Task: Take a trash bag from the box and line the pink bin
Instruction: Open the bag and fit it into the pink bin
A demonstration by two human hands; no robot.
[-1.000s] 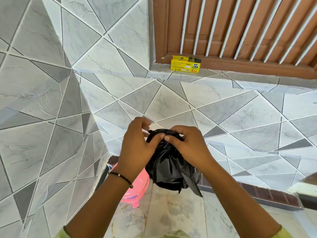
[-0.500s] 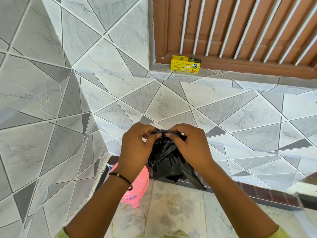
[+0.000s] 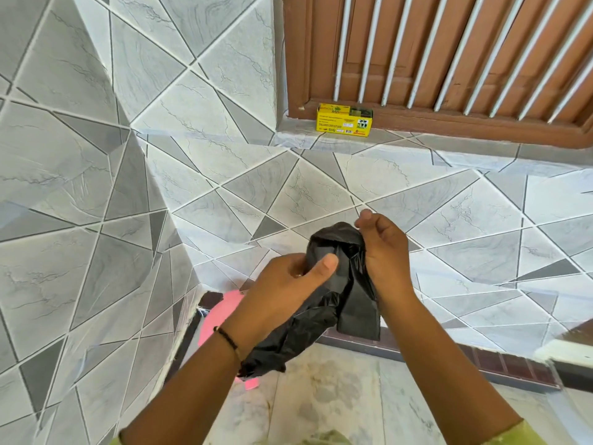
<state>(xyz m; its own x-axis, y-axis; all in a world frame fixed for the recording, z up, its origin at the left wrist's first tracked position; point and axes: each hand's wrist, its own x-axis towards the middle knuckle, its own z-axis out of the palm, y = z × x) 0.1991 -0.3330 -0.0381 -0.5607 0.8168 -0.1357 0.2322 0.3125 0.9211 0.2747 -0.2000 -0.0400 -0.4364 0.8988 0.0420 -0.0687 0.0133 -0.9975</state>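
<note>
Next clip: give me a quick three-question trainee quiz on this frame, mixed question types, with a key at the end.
1. True or false: the black trash bag is already spread over the rim of the pink bin.
2. Where does the yellow box sit?
A. on the floor beside the bin
B. on the window ledge
C. inside the bin
3. Fill in: the left hand pinches the bag with its thumb, and the right hand grips the bag near its ____.

Key:
1. False; the bag is bunched up between both hands, above the bin.
2. B
3. top
</note>
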